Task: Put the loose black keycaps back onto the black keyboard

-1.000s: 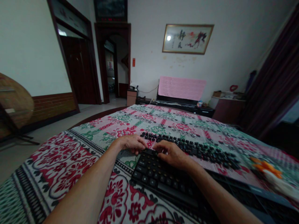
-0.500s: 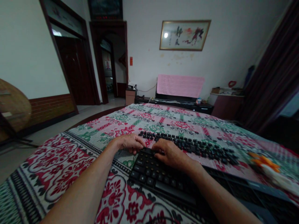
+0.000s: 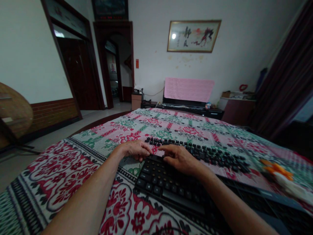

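A black keyboard (image 3: 168,189) with part of its keycaps off lies on the patterned cloth in front of me. My left hand (image 3: 137,150) is closed at the keyboard's far left corner, its curled fingers gripping the edge. Over the keyboard's far part is my right hand (image 3: 179,158), index finger stretched forward and thumb apart, with nothing visible between them. Just beyond my hands, rows of loose black keycaps (image 3: 212,155) are laid out across the cloth. My right forearm hides some of the keyboard.
To the right sits a black frame with open slots (image 3: 259,199). An orange and white cloth-like item (image 3: 281,176) lies farther right. The floral tablecloth (image 3: 151,122) covers the table, and a pink cloth (image 3: 188,88) hangs over something against the far wall.
My right hand has lifted slightly and shifted right, its index finger straightening and the thumb moving away from it. My left hand stays at the keyboard's corner.
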The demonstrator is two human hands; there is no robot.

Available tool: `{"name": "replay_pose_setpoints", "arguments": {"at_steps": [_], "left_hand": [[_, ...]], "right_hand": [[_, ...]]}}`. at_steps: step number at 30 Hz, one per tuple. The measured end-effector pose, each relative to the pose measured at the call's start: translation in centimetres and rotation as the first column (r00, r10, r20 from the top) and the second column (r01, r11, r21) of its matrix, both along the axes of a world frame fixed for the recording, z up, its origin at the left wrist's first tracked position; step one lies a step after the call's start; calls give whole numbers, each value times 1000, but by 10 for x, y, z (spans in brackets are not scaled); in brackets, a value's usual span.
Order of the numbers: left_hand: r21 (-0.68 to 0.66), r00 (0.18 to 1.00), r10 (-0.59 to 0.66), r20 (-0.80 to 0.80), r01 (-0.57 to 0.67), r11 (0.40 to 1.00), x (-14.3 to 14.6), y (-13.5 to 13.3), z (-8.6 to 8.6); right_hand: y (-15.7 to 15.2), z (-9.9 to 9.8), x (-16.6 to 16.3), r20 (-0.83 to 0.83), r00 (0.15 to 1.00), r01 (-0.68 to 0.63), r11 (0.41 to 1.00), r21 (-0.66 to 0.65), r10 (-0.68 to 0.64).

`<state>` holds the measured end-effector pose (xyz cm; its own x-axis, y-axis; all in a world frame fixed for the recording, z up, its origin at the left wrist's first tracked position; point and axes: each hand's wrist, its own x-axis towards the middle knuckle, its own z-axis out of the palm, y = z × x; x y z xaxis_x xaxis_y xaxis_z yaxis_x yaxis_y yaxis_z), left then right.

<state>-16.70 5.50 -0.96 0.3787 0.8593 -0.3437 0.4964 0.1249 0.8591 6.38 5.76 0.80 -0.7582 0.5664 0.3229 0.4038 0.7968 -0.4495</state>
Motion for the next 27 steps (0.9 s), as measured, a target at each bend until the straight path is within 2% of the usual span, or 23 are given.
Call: {"name": "replay_pose_setpoints", "arguments": {"at_steps": [3, 9, 13, 19, 27], "left_hand": [[-5, 1000, -1, -5, 1, 1000, 0, 0, 1], [-6, 1000, -31, 1, 31, 1000, 0, 0, 3], [-12, 999, -31, 7, 32, 999, 0, 0, 3], [-13, 1000, -20, -10, 20, 1000, 0, -1, 3], [-8, 999, -43, -5, 43, 999, 1, -1, 4]], "right_hand": [[0, 1, -1, -23, 999, -41, 999, -10, 41], [0, 2, 0, -11, 1000, -1, 989, -148, -1], [-1, 5, 1, -13, 999, -41, 972, -230, 39], [-1, 7, 1, 10, 997, -75, 975, -207, 78], [3, 0, 0, 26, 999, 32, 989, -147, -28]]}}
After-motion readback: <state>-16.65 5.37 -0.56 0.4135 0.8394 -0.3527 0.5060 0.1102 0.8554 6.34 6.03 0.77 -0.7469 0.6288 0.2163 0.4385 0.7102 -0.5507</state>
